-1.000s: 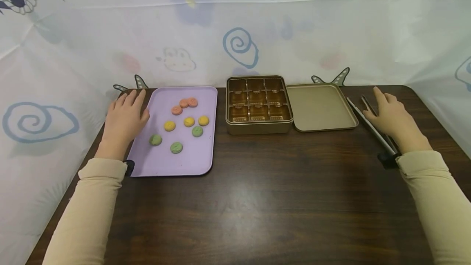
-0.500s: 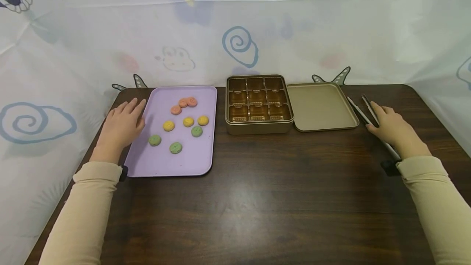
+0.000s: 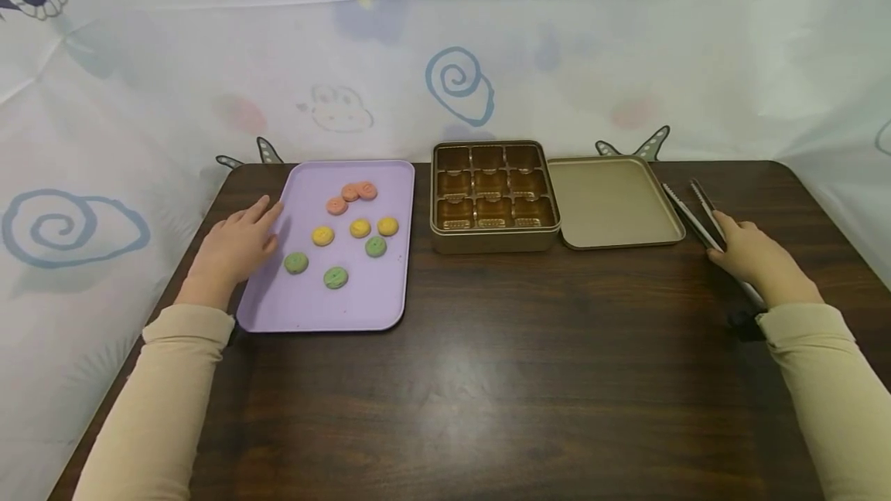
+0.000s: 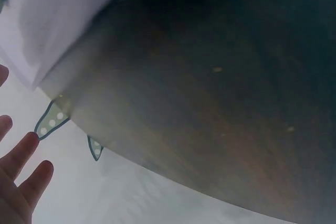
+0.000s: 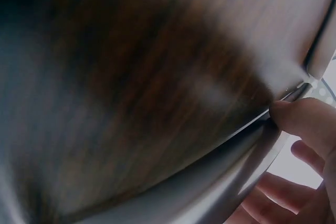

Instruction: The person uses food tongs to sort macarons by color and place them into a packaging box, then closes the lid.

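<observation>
My left hand has its fingers stretched out over the left edge of a purple tray; it holds nothing. Small round cookies lie on that tray: three pink, three yellow and three green. On the far right, my right hand holds a pair of metal tongs, their two arms spread and their tips toward the back. In the right wrist view the thumb presses on one arm of the tongs, with the fingers on the other side.
A gold tin with a brown divided insert of several empty compartments stands at the back middle. Its flat lid lies against the tin's right side, close to the tongs' tips. A patterned cloth hangs behind the dark wooden table.
My right hand has come down onto the tongs, its fingers closing on them. The left hand has drawn back slightly toward me along the tray's left edge.
</observation>
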### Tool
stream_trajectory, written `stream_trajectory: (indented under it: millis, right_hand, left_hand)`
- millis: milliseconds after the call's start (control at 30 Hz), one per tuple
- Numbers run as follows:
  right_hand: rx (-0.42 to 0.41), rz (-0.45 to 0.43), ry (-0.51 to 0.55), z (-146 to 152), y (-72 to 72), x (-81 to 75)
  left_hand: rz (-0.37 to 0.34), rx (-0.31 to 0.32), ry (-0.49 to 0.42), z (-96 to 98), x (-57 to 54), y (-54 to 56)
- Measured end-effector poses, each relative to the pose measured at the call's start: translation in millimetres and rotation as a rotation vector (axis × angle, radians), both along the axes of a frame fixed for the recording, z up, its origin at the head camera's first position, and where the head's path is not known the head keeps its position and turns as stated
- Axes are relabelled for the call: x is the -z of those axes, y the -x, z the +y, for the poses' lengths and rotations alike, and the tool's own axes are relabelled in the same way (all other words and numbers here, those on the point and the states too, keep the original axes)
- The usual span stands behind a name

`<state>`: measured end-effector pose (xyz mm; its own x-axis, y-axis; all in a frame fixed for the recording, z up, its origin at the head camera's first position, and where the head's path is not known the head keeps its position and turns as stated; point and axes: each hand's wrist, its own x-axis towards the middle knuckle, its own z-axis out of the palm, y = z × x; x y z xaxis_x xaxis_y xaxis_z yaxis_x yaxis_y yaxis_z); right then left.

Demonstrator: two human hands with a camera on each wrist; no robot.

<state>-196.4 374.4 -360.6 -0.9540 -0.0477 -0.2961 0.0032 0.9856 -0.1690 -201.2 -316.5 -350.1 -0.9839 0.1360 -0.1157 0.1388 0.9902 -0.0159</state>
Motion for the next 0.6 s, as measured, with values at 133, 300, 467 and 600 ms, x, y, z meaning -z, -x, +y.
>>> stream_trajectory:
  millis: [133, 300, 467, 600]
  right_hand:
    - [-0.009, 0.013, -0.007, 0.9, 0.1, 0.3]
    - [-0.021, 0.027, -0.005, 1.8, 0.1, 0.9]
    - [-0.008, 0.051, 0.018, 4.7, -2.9, 2.1]
    - [0.014, 0.106, 0.045, 6.5, -5.5, 2.5]
  left_hand:
    - [-0.037, 0.004, 0.0, -2.7, 6.6, 0.5]
    - [-0.063, 0.003, -0.012, -4.5, 11.0, 0.1]
    - [-0.07, -0.004, -0.027, -3.9, 11.7, -0.4]
    - [-0.084, -0.02, -0.039, -3.9, 11.4, -1.2]
